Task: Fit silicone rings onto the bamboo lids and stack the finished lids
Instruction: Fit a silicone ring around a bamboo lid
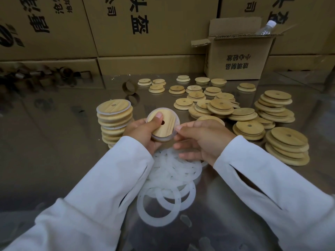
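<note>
Two hands at centre, both in white sleeves [262, 178], forearms angled in from 7 and 5 o'clock. One bamboo lid [167, 130] gripped in the left hand [143, 132] and tilted toward the camera, thumb pressed flat on the top face just beside the centre hole, fingers curled beneath. One silicone ring [177, 119] showing as a white rim round that lid's edge. At the lid's 3 o'clock, the right hand [203, 140], thumb and forefinger pinching the ring's rim, remaining fingers loosely curled below.

Counts past that only rough, with edges lost in overlap:
- One stack of finished lids [115, 120] at 9 o'clock of the held lid, about nine high, standing on the bench [54, 151].
- A heap of a dozen or so loose rings [174, 176] at 6 o'clock, under the wrists.
- Some thirty bare lids [221, 105] spread from 12 to 3 o'clock, single ones at the back, three leaning piles at the right.

One open cardboard box [235, 57] at 1 o'clock, with one clear plastic bottle [266, 28] poking from it. One tape core [129, 86] on edge at 11 o'clock. Printed cartons [145, 24] stacked across the back.
</note>
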Demonstrator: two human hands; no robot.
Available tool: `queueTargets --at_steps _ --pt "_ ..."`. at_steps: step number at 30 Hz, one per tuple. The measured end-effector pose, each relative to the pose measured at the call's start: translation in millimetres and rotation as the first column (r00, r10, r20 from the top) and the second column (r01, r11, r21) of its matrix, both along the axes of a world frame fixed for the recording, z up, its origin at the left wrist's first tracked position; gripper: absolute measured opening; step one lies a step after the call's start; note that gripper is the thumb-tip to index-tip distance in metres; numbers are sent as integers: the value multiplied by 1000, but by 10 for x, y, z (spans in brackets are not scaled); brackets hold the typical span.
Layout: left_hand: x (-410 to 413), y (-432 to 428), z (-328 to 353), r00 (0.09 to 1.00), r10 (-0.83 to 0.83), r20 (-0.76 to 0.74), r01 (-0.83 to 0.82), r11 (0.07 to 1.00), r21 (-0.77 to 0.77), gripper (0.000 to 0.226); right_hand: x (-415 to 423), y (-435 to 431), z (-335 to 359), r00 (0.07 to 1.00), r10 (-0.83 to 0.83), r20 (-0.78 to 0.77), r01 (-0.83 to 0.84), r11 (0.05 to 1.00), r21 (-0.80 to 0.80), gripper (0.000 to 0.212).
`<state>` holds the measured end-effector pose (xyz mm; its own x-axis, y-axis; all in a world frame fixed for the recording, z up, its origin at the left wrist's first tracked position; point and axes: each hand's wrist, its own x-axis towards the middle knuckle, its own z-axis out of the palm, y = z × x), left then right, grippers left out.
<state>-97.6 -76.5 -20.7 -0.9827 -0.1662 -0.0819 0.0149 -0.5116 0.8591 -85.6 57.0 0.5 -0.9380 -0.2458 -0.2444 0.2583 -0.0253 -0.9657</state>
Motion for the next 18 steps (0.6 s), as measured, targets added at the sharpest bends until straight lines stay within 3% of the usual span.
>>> queueTargets --at_steps 7,12,18 --pt "18 24 -33 993 47 -110 -58 994 -93 9 -4 -10 -81 993 -65 -94 71 996 56 6" --pt "33 37 -51 970 100 -220 -161 946 -281 11 -18 -42 -128 973 -157 -171 167 985 49 12" --pt "27 20 -44 964 97 -247 -175 932 -317 12 13 -115 -153 944 -211 -253 221 975 10 16"
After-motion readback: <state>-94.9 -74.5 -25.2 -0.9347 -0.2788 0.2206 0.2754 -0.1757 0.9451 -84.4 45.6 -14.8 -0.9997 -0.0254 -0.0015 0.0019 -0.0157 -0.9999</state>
